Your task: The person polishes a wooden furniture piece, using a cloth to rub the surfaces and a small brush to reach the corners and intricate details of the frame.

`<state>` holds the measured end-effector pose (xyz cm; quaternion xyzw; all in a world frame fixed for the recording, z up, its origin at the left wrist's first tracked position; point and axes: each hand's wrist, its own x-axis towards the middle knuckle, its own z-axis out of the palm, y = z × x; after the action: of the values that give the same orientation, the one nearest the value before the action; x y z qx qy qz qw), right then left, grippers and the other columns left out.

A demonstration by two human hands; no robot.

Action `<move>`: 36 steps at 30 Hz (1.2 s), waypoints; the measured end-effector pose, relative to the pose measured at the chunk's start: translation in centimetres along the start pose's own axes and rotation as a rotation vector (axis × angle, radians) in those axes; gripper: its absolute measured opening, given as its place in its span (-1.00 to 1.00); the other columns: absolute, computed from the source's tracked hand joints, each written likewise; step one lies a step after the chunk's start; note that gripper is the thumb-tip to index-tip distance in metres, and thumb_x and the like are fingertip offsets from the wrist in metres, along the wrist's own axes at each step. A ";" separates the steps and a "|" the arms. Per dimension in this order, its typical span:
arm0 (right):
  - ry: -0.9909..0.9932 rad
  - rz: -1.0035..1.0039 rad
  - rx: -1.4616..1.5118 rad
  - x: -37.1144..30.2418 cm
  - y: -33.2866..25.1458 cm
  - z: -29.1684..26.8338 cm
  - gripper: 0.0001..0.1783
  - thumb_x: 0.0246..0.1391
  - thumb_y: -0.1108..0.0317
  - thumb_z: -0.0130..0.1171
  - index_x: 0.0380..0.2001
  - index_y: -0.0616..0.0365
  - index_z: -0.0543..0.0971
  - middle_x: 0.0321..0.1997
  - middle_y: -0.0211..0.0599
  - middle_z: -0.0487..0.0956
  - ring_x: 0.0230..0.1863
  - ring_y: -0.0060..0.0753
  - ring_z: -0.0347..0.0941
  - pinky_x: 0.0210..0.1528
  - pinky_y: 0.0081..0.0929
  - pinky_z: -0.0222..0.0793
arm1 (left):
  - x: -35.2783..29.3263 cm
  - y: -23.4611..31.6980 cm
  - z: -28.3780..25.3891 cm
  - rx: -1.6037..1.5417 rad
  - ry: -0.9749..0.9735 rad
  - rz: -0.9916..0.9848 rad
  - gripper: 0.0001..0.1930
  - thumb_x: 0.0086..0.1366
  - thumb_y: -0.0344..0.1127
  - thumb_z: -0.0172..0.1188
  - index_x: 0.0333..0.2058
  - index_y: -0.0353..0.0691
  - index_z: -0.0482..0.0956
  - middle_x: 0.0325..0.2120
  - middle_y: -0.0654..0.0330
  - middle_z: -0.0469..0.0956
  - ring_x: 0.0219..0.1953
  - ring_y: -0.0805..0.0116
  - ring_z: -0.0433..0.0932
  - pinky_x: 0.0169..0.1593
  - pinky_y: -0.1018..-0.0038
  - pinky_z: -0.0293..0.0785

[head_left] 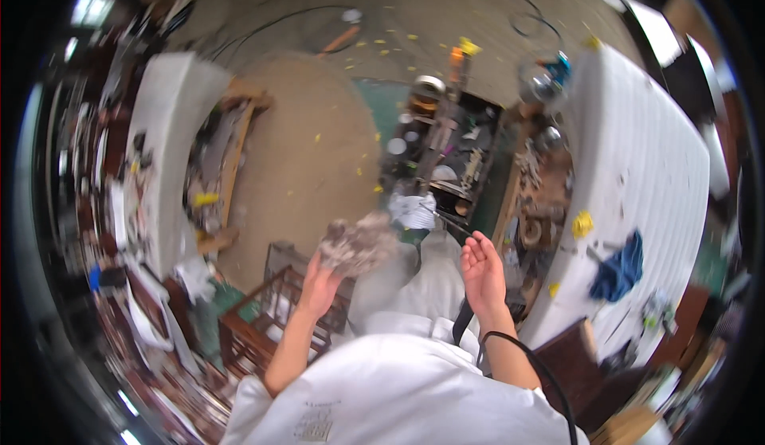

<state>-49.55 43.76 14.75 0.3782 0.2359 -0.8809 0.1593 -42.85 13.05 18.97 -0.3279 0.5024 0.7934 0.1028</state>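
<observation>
My left hand [317, 290] is closed on a mottled brown and grey lump [358, 244] with a rough surface. Motion blurs it, so I cannot make out its kind. To the right of it, my right hand [483, 271] pinches a thin dark rod-like tool [453, 221] between thumb and fingertips. The rod slants up and left toward a crumpled striped white cloth [413, 211]. Whether its tip touches the cloth, I cannot tell. The lump and the rod are apart from each other.
Ahead stands a dark tray [486, 110] of small tools and containers. A white-covered bench [637, 174] on the right bears a blue cloth [619, 268]. Another white-covered bench [163, 118] is at left. A brown wooden frame [247, 325] stands near my left arm. Cables [279, 21] cross the floor.
</observation>
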 end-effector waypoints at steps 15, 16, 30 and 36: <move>-0.398 0.702 -0.569 -9.6 19.8 16.6 -0.69 0.32 0.31 0.05 0.05 0.20 0.47 -0.13 -0.32 0.63 -0.12 -0.48 0.57 -0.04 -0.56 0.52 | -13.9 4.3 -6.9 -0.197 0.357 0.373 -0.58 0.36 -0.34 0.15 0.14 -0.31 0.31 0.08 0.11 0.44 0.09 0.38 0.41 0.10 0.46 0.38; -0.449 0.710 -0.618 -10.2 21.3 17.2 -0.71 0.33 0.31 0.03 0.03 0.19 0.48 -0.14 -0.32 0.63 -0.13 -0.47 0.57 -0.08 -0.57 0.54 | -14.5 5.6 -7.9 -0.199 0.520 0.432 -0.60 0.35 -0.23 0.19 0.05 -0.32 0.40 -0.03 0.16 0.50 0.01 0.43 0.44 0.06 0.47 0.40; -0.942 0.872 -1.080 -16.4 41.7 22.3 -0.59 0.36 0.21 0.01 0.13 0.24 0.42 -0.08 -0.26 0.62 -0.17 -0.46 0.56 -0.10 -0.60 0.52 | -19.5 0.9 -24.2 -1.103 1.066 0.897 -0.56 0.31 -0.16 0.25 0.07 -0.19 0.38 -0.05 0.22 0.47 0.00 0.42 0.44 0.02 0.44 0.42; -1.094 0.938 -1.229 -14.4 47.8 24.9 -0.59 0.36 0.15 0.01 0.12 0.21 0.44 -0.12 -0.29 0.63 -0.25 -0.52 0.53 -0.17 -0.56 0.46 | -18.4 3.7 -26.9 -1.266 1.171 0.964 -0.68 0.30 -0.18 0.27 -0.02 -0.11 0.50 -0.14 0.35 0.53 -0.11 0.51 0.47 -0.10 0.52 0.41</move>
<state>-32.81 -8.16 26.37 -0.1809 0.3750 -0.5036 0.7570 -19.36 -8.93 25.59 -0.4232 0.0364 0.5853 -0.6907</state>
